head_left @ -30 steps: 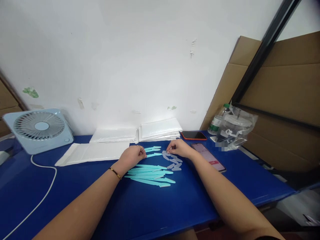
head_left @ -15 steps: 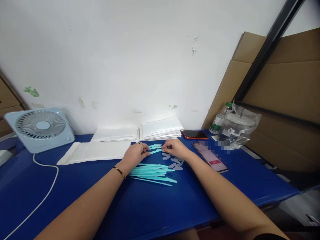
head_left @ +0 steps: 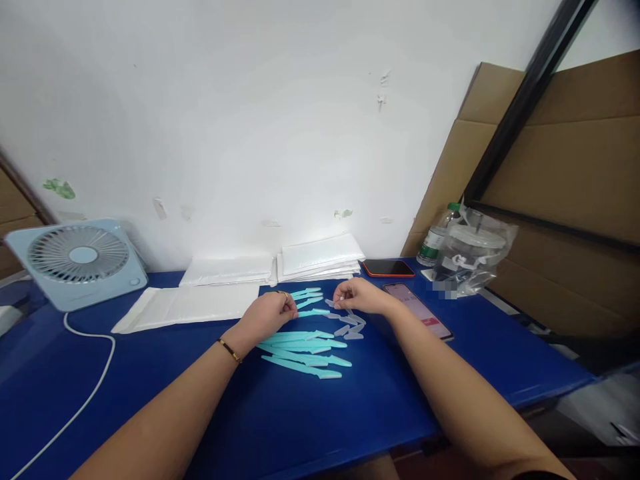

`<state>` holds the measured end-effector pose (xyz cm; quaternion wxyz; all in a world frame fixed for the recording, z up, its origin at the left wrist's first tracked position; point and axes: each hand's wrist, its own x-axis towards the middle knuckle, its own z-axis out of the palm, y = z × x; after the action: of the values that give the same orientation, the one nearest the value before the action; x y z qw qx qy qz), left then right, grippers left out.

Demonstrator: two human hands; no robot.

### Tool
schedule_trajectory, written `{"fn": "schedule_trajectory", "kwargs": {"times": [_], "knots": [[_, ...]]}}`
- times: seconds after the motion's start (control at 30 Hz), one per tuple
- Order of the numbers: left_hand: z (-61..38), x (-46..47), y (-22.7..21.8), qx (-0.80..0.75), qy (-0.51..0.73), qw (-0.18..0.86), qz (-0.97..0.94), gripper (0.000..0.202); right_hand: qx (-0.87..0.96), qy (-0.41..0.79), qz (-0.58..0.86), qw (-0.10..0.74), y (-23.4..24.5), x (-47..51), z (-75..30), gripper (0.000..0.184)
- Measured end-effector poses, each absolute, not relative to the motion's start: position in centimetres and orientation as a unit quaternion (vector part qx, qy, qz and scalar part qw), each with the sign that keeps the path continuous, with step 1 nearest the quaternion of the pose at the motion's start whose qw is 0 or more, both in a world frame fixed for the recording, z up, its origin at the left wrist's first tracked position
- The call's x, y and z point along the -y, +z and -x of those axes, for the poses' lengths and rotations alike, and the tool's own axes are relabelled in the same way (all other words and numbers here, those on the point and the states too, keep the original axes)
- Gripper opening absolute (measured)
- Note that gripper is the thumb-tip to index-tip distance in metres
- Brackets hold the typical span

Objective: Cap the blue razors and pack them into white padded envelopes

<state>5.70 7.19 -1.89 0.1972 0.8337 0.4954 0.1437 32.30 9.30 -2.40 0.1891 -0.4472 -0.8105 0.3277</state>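
the right hand (head_left: 359, 297) mostly hides a tiny clear cap (head_left: 337, 305).

A blue table (head_left: 380, 400) is filling the lower half of the frame. At its left a fan (head_left: 80, 260) is standing, with a white cable (head_left: 85, 393) curling toward the lower left. White bags (head_left: 190, 305) are lying along the back, some stacked. At centre, teal sticks (head_left: 300, 350) are lying side by side, with clear caps (head_left: 350, 327) just right of them. Two phones (head_left: 389, 268), a bottle (head_left: 435, 243) and a plastic pouch (head_left: 473, 257) are sitting at the right.
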Motion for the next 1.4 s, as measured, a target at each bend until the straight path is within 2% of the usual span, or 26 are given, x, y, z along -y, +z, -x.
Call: {"fn": "schedule_trajectory", "kwargs": {"times": [0.33,0.57,0.73,0.8,0.93,1.03,1.2,1.4], "knots": [[-5.1,-7.6,-2.1,-0.521,0.186,0.156,-0.819,0.014,0.793,0.368,0.429,0.227,-2.5,-9.5,-32.6,0.027],[-5.7,-7.7,-2.5,-0.5,0.18,0.145,-0.835,0.016,0.809,0.334,0.423,0.233,-2.9,-9.1,-30.3,0.024],[-5.9,-7.5,-2.2,-0.505,0.195,0.1,-0.835,0.015,0.811,0.25,0.468,0.245,-2.5,-8.9,-30.2,0.023],[-5.7,-7.2,-1.6,-0.487,0.181,0.123,-0.845,0.019,0.821,0.233,0.471,0.224,-2.0,-8.7,-30.8,0.023],[-5.3,-6.4,-0.8,-0.424,0.074,0.245,-0.869,0.03,0.843,0.239,0.454,0.16,-1.6,-8.2,-31.4,0.022],[-5.4,-6.1,-0.5,-0.411,0.047,0.289,-0.863,0.03,0.843,0.242,0.459,0.143,-1.7,-8.1,-31.2,0.018],[-5.6,-5.9,-0.2,-0.389,0.051,0.263,-0.881,0.019,0.833,0.264,0.472,0.118,-1.6,-8.1,-30.8,0.019],[-5.5,-6.2,-0.6,-0.398,0.086,0.23,-0.884,0.028,0.825,0.284,0.478,0.1,-1.3,-8.0,-30.9,0.018]]}}
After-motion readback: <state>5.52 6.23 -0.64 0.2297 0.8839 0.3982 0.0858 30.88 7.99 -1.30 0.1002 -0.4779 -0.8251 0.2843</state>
